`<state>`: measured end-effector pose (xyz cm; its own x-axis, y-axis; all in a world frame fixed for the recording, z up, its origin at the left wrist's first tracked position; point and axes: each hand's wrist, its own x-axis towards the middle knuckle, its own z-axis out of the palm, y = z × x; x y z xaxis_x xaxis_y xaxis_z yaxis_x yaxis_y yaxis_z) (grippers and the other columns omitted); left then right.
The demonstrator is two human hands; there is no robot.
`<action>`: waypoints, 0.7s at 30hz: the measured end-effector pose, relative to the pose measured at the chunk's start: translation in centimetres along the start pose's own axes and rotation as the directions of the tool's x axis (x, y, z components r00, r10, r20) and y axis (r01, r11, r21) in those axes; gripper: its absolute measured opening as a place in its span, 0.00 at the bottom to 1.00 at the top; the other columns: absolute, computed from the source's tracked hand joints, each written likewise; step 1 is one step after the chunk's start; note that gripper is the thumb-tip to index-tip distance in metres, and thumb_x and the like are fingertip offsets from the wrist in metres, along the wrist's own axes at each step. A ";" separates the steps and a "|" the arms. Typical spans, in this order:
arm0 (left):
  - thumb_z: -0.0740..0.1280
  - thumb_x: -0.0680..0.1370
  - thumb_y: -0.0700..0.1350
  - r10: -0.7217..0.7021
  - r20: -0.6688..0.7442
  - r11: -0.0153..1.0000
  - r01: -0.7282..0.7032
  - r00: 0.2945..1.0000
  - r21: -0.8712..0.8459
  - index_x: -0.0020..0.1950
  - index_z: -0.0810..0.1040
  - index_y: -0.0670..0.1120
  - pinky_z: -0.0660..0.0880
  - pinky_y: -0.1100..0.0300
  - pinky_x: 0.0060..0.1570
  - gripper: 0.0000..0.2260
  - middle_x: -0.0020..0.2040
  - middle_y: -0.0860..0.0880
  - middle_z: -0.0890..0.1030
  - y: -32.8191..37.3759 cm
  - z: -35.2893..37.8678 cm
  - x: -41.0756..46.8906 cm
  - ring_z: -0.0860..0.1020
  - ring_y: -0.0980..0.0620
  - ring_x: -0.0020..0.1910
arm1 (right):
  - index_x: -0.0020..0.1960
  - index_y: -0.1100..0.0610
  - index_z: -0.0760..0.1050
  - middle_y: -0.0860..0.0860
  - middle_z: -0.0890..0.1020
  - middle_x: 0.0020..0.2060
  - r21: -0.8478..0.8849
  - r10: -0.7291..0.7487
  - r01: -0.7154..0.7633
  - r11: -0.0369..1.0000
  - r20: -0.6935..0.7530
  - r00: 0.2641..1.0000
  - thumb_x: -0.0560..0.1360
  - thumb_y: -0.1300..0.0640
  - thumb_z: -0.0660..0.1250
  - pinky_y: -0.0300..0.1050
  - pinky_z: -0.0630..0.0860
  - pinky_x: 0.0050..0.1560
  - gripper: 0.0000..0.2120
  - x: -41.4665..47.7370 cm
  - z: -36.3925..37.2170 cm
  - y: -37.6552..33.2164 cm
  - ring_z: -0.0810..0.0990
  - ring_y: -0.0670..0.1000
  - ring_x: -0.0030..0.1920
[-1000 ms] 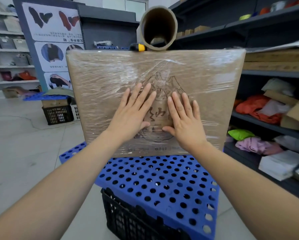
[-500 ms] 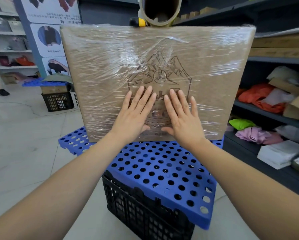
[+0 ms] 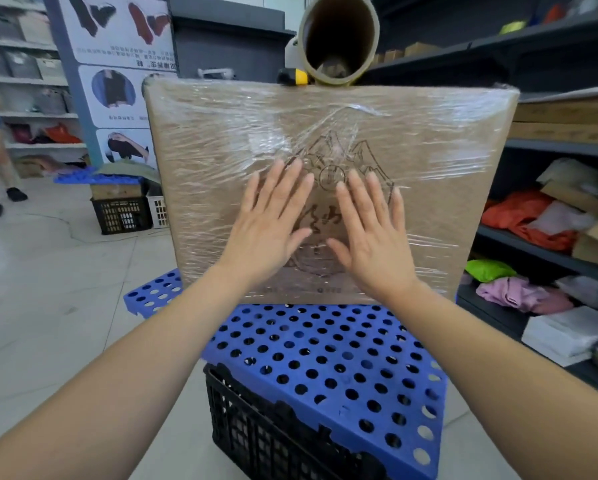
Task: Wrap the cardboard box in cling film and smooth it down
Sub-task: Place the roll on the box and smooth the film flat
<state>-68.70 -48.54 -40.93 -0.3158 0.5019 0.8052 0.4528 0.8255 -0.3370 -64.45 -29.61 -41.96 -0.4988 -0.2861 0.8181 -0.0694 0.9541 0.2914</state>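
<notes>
The cardboard box (image 3: pixel 411 188) stood upright on a blue board with holes (image 3: pixel 325 362), which lay on a black crate (image 3: pixel 273 441). Crinkly cling film (image 3: pixel 328 123) covered its front. The left hand (image 3: pixel 273 223) and right hand (image 3: pixel 370 233) lay flat on the film, fingers spread wide, side by side.

Looks like a stockroom or warehouse for clothing and shoes. Right of the fingers (image 3: pixel 370 188), dark metal shelving (image 3: pixel 546 258) stacked with folded garments (image 3: pixel 522 292) in orange, green and pink, plus flat cartons. Left of the fingers, a wall poster (image 3: pixel 124 64) picturing shoes and a jacket, and pale shelves (image 3: pixel 31 84) of grey storage bins. Below the fingers, a blue perforated panel (image 3: pixel 325 358) on a black plastic crate (image 3: pixel 273 438); further crates (image 3: pixel 122 213) on the grey tiled floor (image 3: pixel 48 289).
</notes>
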 end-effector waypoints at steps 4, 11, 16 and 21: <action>0.56 0.78 0.55 -0.092 -0.008 0.996 0.092 0.996 -0.004 0.78 0.52 0.42 0.39 0.49 0.73 0.32 0.78 0.41 0.53 -1.8 -2.0 4.6 0.50 0.42 0.77 | 0.77 0.60 0.51 0.57 0.56 0.76 -0.018 0.034 -0.033 0.999 0.027 0.999 0.76 0.41 0.54 0.57 0.40 0.72 0.36 5.1 -1.2 0.4 0.52 0.59 0.76; 0.53 0.80 0.57 -0.148 0.080 0.989 0.146 0.986 0.022 0.78 0.44 0.45 0.37 0.49 0.73 0.32 0.79 0.47 0.45 -3.2 -2.7 4.6 0.43 0.48 0.78 | 0.77 0.60 0.44 0.56 0.48 0.77 -0.029 0.169 -0.168 0.985 0.057 0.984 0.78 0.37 0.45 0.54 0.33 0.72 0.37 5.0 -1.5 2.3 0.44 0.56 0.77; 0.50 0.81 0.58 -0.185 0.077 0.983 0.183 0.980 0.035 0.78 0.42 0.47 0.35 0.48 0.73 0.31 0.79 0.49 0.43 -4.0 -2.8 4.8 0.40 0.52 0.77 | 0.77 0.58 0.39 0.53 0.43 0.77 -0.015 0.144 -0.143 0.990 0.076 0.987 0.78 0.36 0.43 0.51 0.27 0.70 0.37 6.7 -2.3 1.5 0.40 0.54 0.77; 0.48 0.81 0.61 -0.302 0.090 0.953 0.302 0.949 0.021 0.77 0.37 0.47 0.36 0.48 0.74 0.33 0.78 0.49 0.39 -5.7 -2.7 3.2 0.36 0.53 0.76 | 0.75 0.57 0.32 0.53 0.38 0.77 -0.012 0.214 -0.214 0.977 0.116 0.970 0.78 0.37 0.45 0.52 0.29 0.71 0.37 5.2 -1.3 2.2 0.35 0.53 0.76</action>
<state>-70.01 -52.36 -35.08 -0.5116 0.2499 0.8221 0.3184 0.9438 -0.0888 -66.07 -29.16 -36.40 -0.5992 -0.0635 0.7981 0.0491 0.9921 0.1157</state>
